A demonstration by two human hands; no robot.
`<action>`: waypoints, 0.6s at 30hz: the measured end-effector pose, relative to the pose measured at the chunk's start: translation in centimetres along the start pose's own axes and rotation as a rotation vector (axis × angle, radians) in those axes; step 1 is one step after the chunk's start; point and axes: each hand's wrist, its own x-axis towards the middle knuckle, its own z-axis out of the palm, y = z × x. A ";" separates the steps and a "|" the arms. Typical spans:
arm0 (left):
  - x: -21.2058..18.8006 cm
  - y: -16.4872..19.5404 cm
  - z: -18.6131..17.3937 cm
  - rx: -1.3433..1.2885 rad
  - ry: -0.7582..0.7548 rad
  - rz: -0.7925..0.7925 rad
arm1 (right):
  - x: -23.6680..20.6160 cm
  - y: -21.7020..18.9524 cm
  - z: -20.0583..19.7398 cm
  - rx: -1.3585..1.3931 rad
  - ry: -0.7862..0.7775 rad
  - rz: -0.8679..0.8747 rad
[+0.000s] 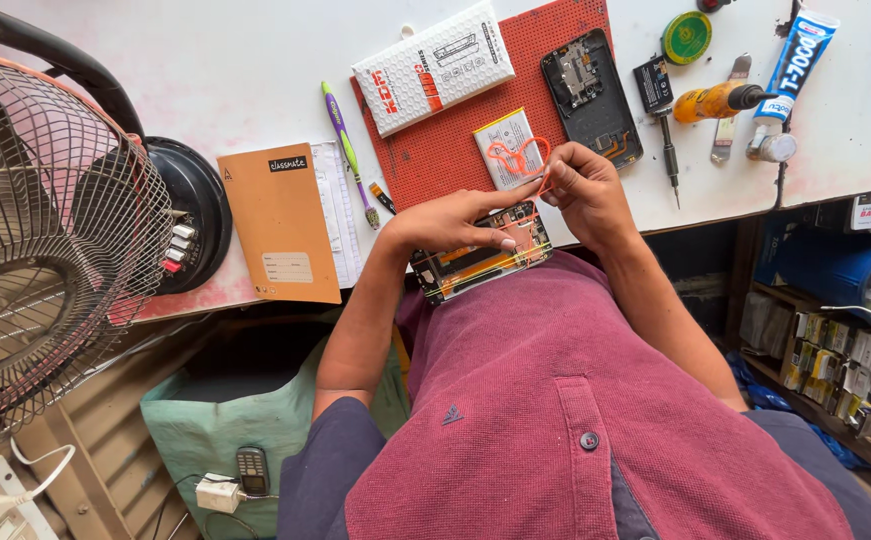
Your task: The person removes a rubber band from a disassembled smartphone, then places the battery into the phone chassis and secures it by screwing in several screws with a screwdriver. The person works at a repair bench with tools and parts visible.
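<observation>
At the far left a wire-caged fan (pixel 30 250) is seen, and beside it an orange notebook (pixel 280 222) and a purple-and-green toothbrush (pixel 348 150) lie on the white bench (pixel 205 70). Next comes the red work mat (pixel 435 150), on which a white padded packet (pixel 433 66) and a flat battery (pixel 505 148) are laid, with loose orange rubber bands (pixel 515 155) across the battery.

At the bench's near edge an opened phone (pixel 480 255) is held, back removed and inner parts exposed. It is pinned by the left hand (pixel 455 220), fingers laid flat over its upper side. The right hand (pixel 585 190) is closed in a pinch on an orange band (pixel 540 185) stretched toward the phone's right end.

The phone is judged light and stiff, but fragile: glass on one face, bare boards and thin ribbon cables on the other. It is best gripped by the long side rails of the frame, never by the exposed middle. The band is soft and springy and may snap off a corner.

Further right lie the phone's back shell (pixel 592 95), a screwdriver (pixel 720 100) and a glue tube (pixel 793 60).
</observation>
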 end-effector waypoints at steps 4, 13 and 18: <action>0.1 -0.1 0.3 0.015 0.004 0.008 | -0.4 -0.4 0.2 0.002 0.091 -0.065; -1.3 -1.1 -0.3 -0.375 0.561 -0.173 | -1.3 -1.6 2.0 -1.054 0.151 -0.237; -1.2 -1.9 0.4 -0.677 0.829 0.092 | -1.4 -2.1 3.8 -1.370 0.118 -0.418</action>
